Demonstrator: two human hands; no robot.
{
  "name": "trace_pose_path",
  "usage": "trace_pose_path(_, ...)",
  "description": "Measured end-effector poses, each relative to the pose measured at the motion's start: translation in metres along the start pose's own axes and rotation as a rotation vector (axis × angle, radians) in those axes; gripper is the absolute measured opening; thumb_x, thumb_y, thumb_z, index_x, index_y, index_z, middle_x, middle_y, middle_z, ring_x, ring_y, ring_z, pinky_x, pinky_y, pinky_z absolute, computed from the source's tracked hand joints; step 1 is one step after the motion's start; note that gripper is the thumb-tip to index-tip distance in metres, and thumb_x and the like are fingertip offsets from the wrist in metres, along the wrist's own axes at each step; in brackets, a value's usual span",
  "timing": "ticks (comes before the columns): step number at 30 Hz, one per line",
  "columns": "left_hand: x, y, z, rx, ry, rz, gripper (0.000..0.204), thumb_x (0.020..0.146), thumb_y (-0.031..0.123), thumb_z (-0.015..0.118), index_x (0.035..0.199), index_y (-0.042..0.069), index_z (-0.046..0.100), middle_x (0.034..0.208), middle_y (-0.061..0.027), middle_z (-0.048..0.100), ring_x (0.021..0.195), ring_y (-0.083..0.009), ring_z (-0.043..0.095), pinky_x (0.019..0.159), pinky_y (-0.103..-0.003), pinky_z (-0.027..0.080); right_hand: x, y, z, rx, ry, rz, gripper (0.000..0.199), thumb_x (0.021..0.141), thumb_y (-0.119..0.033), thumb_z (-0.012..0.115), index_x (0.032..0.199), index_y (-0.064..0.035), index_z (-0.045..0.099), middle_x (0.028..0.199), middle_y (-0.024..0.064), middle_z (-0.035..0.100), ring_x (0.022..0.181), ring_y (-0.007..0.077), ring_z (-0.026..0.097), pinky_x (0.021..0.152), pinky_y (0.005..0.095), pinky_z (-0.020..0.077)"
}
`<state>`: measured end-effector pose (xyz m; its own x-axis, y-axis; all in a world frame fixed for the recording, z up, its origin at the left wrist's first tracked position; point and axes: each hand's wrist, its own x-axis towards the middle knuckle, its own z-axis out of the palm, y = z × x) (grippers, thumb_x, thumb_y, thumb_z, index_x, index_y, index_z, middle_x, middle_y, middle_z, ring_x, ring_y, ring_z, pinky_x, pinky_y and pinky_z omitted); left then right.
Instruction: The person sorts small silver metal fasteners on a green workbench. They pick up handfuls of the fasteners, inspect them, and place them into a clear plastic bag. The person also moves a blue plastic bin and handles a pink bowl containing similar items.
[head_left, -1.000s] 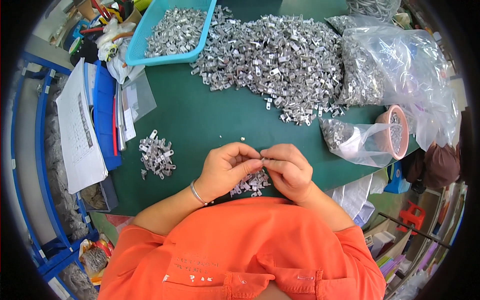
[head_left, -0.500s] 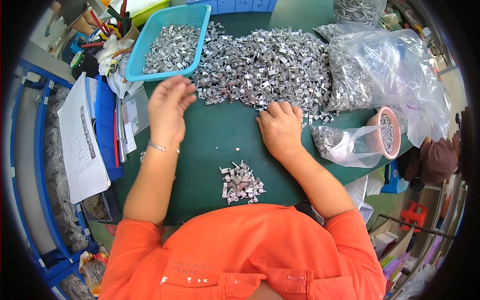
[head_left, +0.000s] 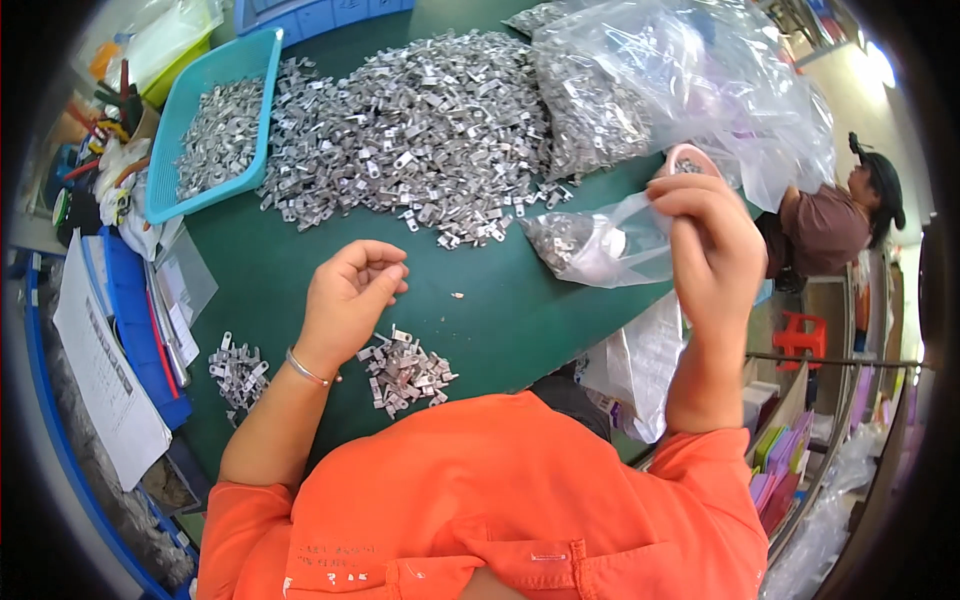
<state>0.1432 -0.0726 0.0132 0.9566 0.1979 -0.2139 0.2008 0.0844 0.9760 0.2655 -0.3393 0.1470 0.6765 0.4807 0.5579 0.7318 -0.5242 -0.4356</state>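
My left hand (head_left: 350, 295) hovers over the green table, fingers curled in and thumb against them; whatever it may hold is hidden. Just below it lies a small heap of metal brackets (head_left: 405, 375). Another small heap (head_left: 238, 375) is beside my left forearm. My right hand (head_left: 715, 240), slightly blurred, is at the mouth of a clear plastic bag (head_left: 635, 255) partly filled with small metal parts. Its fingers bend down in front of a pink tub (head_left: 697, 155) and partly cover it. Any piece between those fingertips cannot be made out.
A large pile of metal brackets (head_left: 420, 130) spreads across the far table. Left of it stands a turquoise basket (head_left: 268, 120) of parts; right of it, a big clear bag (head_left: 600, 110). Papers (head_left: 105, 370) and a blue bin (head_left: 140, 340) line the left. A person (head_left: 830, 225) is beyond the right side.
My right hand has left the near edge of the large pile and moved right to the plastic bag and tub. My left hand has come back from the basket, fingers now curled. The view has shifted right.
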Motion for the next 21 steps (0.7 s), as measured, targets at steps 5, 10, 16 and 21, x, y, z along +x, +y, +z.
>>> trace_pose_path(5,0.011,0.014,0.053,-0.007,-0.288,-0.089,0.016,0.090,0.006,0.059,0.105,-0.001,0.060,0.094,-0.0086,0.065,0.084,-0.0151,0.065,0.070,-0.025,0.052,-0.008,0.042,0.003,-0.487,-0.937,0.108,0.008,0.069,-0.005,0.063,0.074,0.0009,0.065,0.072,0.0197,0.064,0.071,0.0366,0.063,0.065,0.0409,0.0496)
trace_pose_path(10,0.034,0.010,0.115,-0.494,-0.478,-0.640,0.040,0.093,0.018,0.058,0.120,-0.009,0.046,0.117,-0.0236,0.057,0.107,-0.0304,0.060,0.092,-0.039,0.050,-0.011,0.070,0.027,-0.199,-0.884,0.208,0.034,0.063,-0.022,0.079,0.081,0.0005,0.061,0.078,0.0184,0.062,0.074,0.0366,0.060,0.067,0.0409,0.0469)
trace_pose_path(16,0.053,-0.014,0.160,-0.920,-0.294,-0.614,0.041,0.101,0.030,0.036,0.122,-0.004,0.047,0.122,-0.0199,0.054,0.116,-0.0304,0.053,0.105,-0.043,0.038,-0.024,0.043,0.011,-0.143,-0.784,0.188,0.031,0.070,-0.022,0.076,0.082,0.0011,0.059,0.080,0.0205,0.062,0.077,0.0394,0.059,0.067,0.0432,0.0460)
trace_pose_path(21,0.050,-0.014,0.166,-0.988,-0.264,-0.565,0.038,0.101,0.027,0.034,0.120,-0.002,0.049,0.122,-0.0170,0.055,0.116,-0.0282,0.053,0.104,-0.043,0.040,-0.060,0.055,0.001,0.119,-0.956,0.102,0.013,0.079,-0.007,0.063,0.090,0.0004,0.062,0.085,0.0239,0.062,0.084,0.0420,0.060,0.070,0.0456,0.0471)
